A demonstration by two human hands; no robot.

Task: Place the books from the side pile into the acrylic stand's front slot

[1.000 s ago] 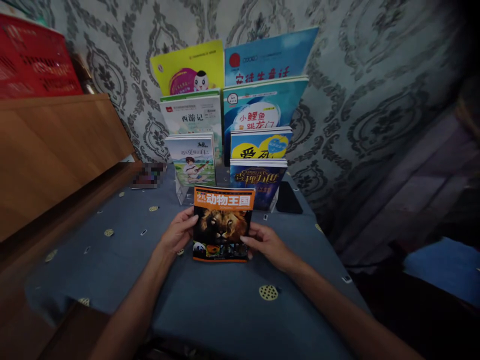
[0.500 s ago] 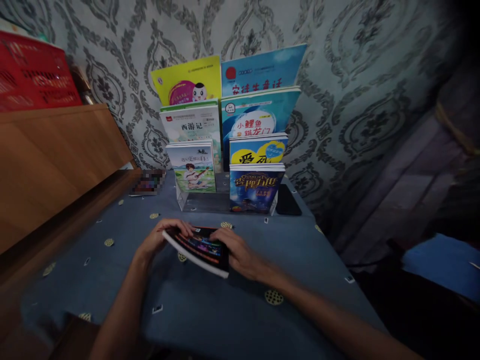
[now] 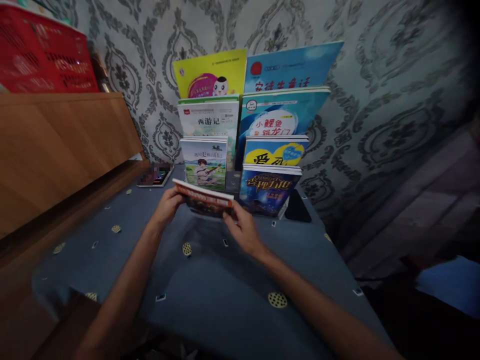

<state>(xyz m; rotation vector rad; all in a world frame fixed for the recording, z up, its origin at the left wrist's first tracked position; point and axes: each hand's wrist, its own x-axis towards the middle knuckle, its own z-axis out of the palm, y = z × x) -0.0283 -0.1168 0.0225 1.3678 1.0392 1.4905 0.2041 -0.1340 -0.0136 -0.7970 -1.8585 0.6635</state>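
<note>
A thin dark book (image 3: 208, 204) with a red-orange band is held up above the table between both hands. My left hand (image 3: 169, 202) grips its left end, and my right hand (image 3: 242, 225) pinches its right end, thumb in front. Just behind it stands a clear book rack (image 3: 282, 209) with books in tiers. On its left front is a book with a guitar player (image 3: 206, 167), its lower edge partly hidden by the held book. A dark blue book (image 3: 268, 190) stands at the right front, with a yellow and blue book (image 3: 276, 151) behind it.
A blue patterned cloth covers the table (image 3: 210, 290). A dark phone-like slab (image 3: 297, 206) lies right of the rack. Another flat item (image 3: 159, 176) lies at the back left, partly blurred out. A wooden cabinet (image 3: 63, 150) carrying a red basket (image 3: 45, 55) stands at left.
Both hands have raised the book and moved it toward the rack. It has turned from lying nearly flat to more upright. The view has shifted a little.
</note>
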